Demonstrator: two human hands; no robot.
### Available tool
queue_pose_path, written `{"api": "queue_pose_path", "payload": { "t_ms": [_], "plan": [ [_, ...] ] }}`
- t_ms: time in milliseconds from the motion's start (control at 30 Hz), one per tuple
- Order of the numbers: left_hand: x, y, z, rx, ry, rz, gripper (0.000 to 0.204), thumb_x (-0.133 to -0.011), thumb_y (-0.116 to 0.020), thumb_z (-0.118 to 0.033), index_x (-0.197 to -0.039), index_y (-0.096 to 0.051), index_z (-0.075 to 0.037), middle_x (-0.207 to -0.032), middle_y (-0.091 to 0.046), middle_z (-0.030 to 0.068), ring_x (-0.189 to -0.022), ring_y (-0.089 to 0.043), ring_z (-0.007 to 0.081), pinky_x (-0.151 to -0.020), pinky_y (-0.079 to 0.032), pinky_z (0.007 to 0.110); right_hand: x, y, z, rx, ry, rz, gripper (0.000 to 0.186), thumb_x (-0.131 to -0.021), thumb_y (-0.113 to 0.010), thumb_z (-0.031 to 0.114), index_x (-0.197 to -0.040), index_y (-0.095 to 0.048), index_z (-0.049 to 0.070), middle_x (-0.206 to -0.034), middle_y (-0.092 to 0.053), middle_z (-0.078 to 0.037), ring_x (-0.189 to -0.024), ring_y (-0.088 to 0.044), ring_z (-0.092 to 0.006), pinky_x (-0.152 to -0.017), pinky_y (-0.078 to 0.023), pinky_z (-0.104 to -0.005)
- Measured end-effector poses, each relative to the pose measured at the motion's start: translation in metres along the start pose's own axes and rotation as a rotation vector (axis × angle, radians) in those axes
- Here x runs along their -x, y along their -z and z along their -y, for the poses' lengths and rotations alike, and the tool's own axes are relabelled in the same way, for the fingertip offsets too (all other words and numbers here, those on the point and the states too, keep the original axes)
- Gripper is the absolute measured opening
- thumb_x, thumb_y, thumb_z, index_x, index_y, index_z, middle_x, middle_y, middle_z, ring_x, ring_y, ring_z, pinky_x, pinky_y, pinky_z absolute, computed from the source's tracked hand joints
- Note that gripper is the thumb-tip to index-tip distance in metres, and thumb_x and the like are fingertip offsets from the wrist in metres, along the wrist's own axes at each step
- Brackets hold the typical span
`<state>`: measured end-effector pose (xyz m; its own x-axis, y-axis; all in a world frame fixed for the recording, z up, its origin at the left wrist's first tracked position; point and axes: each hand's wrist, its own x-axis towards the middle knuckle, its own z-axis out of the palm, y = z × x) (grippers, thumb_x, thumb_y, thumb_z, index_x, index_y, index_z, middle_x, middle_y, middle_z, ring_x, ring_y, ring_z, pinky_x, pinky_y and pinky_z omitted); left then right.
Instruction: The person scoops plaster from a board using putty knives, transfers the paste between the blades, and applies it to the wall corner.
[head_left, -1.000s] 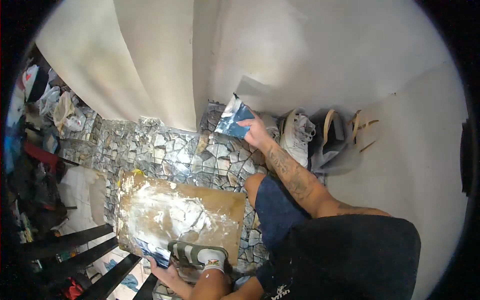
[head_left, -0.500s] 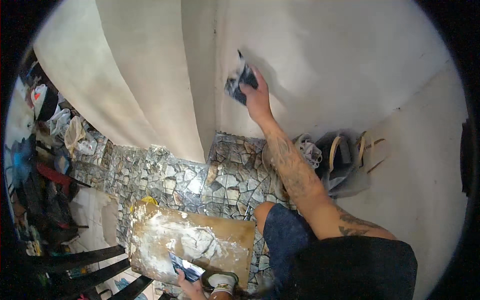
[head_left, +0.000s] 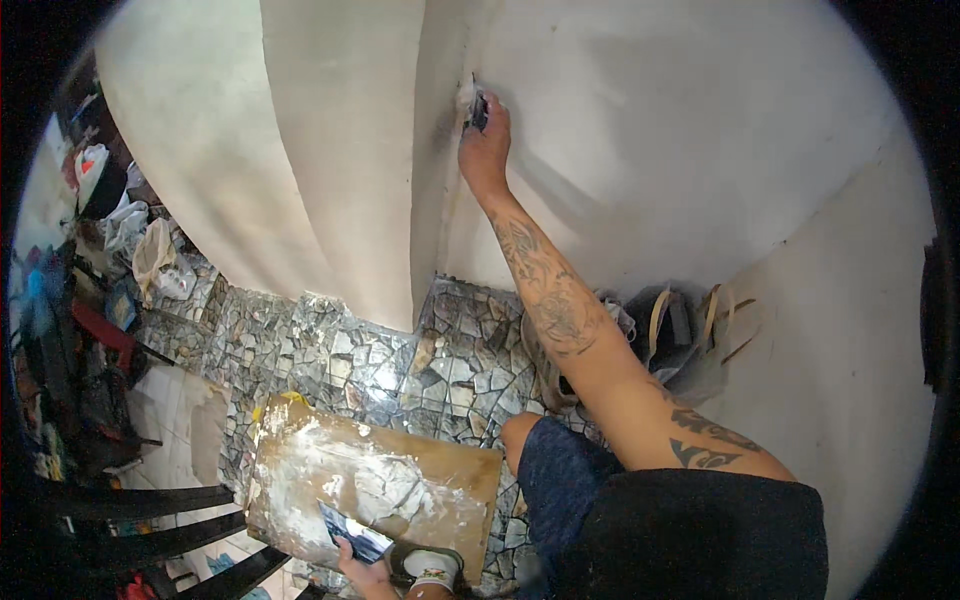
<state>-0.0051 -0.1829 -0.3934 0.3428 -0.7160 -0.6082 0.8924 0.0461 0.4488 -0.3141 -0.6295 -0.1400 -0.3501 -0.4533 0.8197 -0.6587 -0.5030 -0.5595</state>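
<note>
My right hand [head_left: 487, 150] is stretched out to the far wall, fingers closed on a dark putty knife [head_left: 477, 113] with white paste on it. The knife is at the inner corner where the far wall [head_left: 640, 130] meets a boxed-out wall section [head_left: 350, 180]; I cannot tell whether its edge touches. Low in front, my left hand [head_left: 362, 574] grips a wide scraper [head_left: 356, 534] with a shiny blade. That scraper hangs over a brown board [head_left: 455, 455], on which a heap of white putty [head_left: 385, 490] and smears are spread.
Stone-patterned flooring [head_left: 460, 360] runs beneath the walls. Bags with tan handles [head_left: 668, 335] stand against the wall beside my right forearm. Dark slats [head_left: 190, 545] reach in from the lower left, near my shoe [head_left: 434, 568]. Assorted clutter and plastic bags [head_left: 150, 255] line the left side.
My right hand has gone up and left to the corner, and its putty knife has turned to show more edge-on. The left hand still holds its scraper over the board.
</note>
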Motion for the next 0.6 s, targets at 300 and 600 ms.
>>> {"api": "queue_pose_path", "payload": {
  "t_ms": [300, 600],
  "plan": [
    [-0.009, 0.010, -0.010, -0.090, 0.026, 0.070, 0.037, -0.078, -0.054, -0.021, -0.107, -0.046, 0.000, -0.098, -0.053, 0.0082, -0.088, -0.051, 0.0206, -0.080, -0.040, 0.032, 0.005, 0.060, 0.035, -0.685, -0.358, 0.105, 0.036, -0.072, -0.049, 0.001, -0.108, -0.043, -0.004, -0.089, -0.054, -0.014, -0.078, -0.053, -0.0268, -0.073, -0.042, -0.0369],
    [0.039, -0.113, -0.081, -0.486, -0.268, 0.231, 0.041, -0.075, -0.057, -0.015, -0.109, -0.043, 0.002, -0.098, -0.052, 0.0097, -0.084, -0.053, 0.0204, -0.074, -0.043, 0.032, 0.066, 0.231, 0.083, -1.467, -1.441, 0.238, 0.034, -0.069, -0.044, -0.004, -0.103, -0.044, -0.009, -0.099, -0.052, -0.019, -0.091, -0.052, -0.0302, -0.085, -0.040, -0.0438]
  ]
}}
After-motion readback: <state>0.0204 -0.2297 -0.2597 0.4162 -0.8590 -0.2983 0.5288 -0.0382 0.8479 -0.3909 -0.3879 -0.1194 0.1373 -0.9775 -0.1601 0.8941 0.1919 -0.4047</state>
